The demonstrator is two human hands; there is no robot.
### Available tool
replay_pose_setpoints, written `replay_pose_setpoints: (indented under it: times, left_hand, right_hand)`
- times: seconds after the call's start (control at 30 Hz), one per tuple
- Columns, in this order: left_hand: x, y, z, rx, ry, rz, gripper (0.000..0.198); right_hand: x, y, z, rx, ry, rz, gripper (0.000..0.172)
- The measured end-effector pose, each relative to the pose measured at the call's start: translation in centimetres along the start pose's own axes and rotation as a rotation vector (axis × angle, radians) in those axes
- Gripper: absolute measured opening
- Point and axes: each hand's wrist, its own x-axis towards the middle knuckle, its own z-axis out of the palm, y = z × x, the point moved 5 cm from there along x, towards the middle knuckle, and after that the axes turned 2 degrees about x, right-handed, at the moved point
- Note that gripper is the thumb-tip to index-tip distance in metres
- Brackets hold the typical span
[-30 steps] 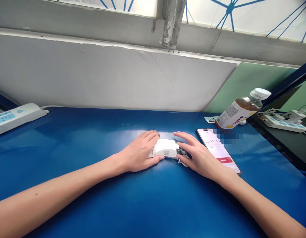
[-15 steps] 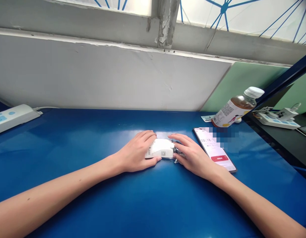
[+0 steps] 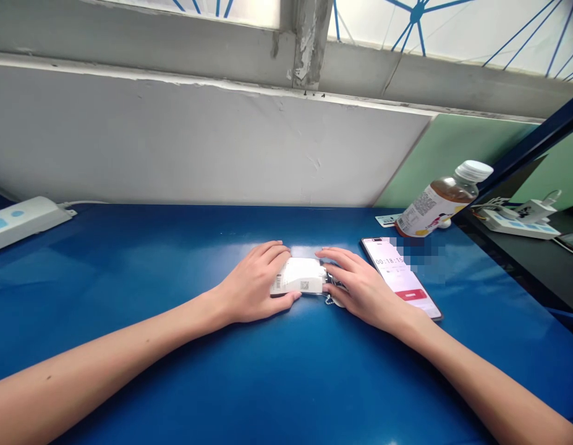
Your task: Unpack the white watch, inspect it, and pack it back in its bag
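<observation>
A small white packet, printed with a barcode and a square code, lies on the blue table. My left hand is closed around its left end, thumb on the near edge and fingers on the far side. My right hand curls over the packet's right end, fingers bent and slightly apart. Beneath those fingers, a short bead chain and a dark part show. The piece under my right palm is mostly hidden, so its kind stays unclear.
A phone with a running timer lies just right of my right hand. Behind it are a drink bottle and a small card. Power strips sit at the left edge and far right. A wall bounds the back.
The bead chain and a pale round piece under my right hand show a little more. Both hands stay almost in place, and the view shifts slightly.
</observation>
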Motion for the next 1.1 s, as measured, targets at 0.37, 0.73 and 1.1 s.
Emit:
replay_pose_setpoints:
  times: [0.37, 0.73, 1.1]
  left_hand:
    - [0.0, -0.2, 0.0, 0.032, 0.01, -0.013, 0.055]
    - [0.1, -0.4, -0.2, 0.066, 0.062, -0.051, 0.052]
    - [0.0, -0.3, 0.0, 0.028, 0.037, -0.003, 0.053]
  right_hand:
    - [0.1, 0.2, -0.2, -0.033, -0.003, -0.004, 0.013]
    - [0.2, 1.2, -1.5, -0.104, -0.062, -0.006, 0.013]
    - [-0.2, 1.2, -1.0, -0.028, -0.178, 0.156, 0.033]
